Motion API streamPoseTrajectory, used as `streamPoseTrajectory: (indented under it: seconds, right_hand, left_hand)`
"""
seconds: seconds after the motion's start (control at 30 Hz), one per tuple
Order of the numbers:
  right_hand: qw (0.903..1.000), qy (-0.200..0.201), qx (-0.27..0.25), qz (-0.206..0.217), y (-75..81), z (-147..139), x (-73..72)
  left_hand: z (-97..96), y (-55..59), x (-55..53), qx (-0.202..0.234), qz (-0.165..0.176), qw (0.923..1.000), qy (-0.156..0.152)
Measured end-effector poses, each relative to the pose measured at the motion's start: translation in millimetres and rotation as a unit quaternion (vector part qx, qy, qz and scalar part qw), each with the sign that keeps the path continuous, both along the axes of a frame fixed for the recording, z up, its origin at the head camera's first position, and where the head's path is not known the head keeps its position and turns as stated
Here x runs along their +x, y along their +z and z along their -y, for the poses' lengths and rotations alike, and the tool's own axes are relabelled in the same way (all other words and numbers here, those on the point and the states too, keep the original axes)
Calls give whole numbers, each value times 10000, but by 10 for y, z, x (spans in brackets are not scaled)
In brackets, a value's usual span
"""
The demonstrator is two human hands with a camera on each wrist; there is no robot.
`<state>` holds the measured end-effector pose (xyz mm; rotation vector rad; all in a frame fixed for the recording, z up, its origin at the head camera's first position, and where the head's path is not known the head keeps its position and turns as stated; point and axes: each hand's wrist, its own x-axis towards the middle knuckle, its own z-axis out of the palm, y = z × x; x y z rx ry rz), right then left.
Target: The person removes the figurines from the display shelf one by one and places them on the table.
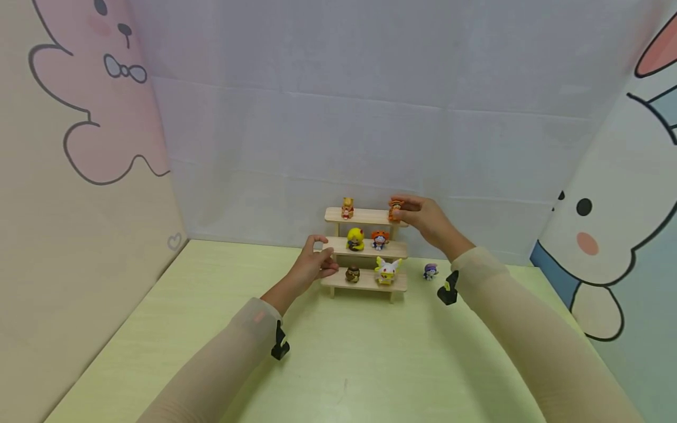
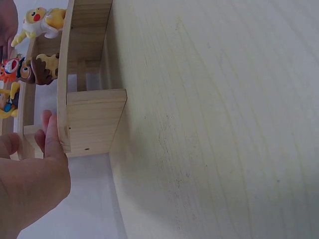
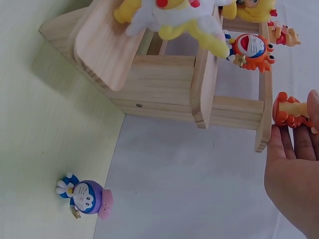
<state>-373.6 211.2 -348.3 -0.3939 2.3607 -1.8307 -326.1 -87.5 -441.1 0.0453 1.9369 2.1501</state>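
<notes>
A three-tier wooden display shelf (image 1: 365,247) stands against the back wall. At its top right end my right hand (image 1: 425,220) pinches a small orange figurine (image 1: 395,210) between thumb and fingers. In the right wrist view the orange figurine (image 3: 290,110) is upright, its base right at the top board. My left hand (image 1: 312,267) grips the shelf's left side, fingertips at the end of the bottom board (image 2: 62,99). A yellow bear figurine (image 1: 347,208) sits at the top left. The middle board bears a yellow-haired figurine (image 1: 355,239) and an orange-hooded one (image 1: 379,239).
On the bottom tier stand a brown owl figurine (image 1: 352,274) and a white-and-yellow eared figurine (image 1: 387,271). A purple-hooded figurine (image 1: 430,271) stands on the pale table (image 1: 344,364), right of the shelf. A white cloth wall (image 1: 317,141) rises close behind.
</notes>
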Motion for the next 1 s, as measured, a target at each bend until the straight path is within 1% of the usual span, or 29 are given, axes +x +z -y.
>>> streamPoseTrajectory:
  seconds: [0.1, 0.27, 0.47, 0.7, 1.0]
  right_hand:
    - [10000, -23, 55, 18, -7, -53, 11]
    - [9998, -27, 175, 31, 5, -122, 63]
    - [9993, -34, 367, -55, -1, -210, 118]
    - [9965, -185, 805, -141, -22, -351, 160]
    - [9975, -192, 685, 1, -38, -544, 227]
  left_hand:
    - [-1, -1, -6, -3, -7, 10000, 17]
    - [2, 1, -4, -29, -39, 10000, -42]
    - [5, -9, -6, 20, -32, 10000, -47]
    - [-5, -16, -9, 49, -61, 10000, -49]
    - [-13, -25, -4, 67, -70, 9999, -99]
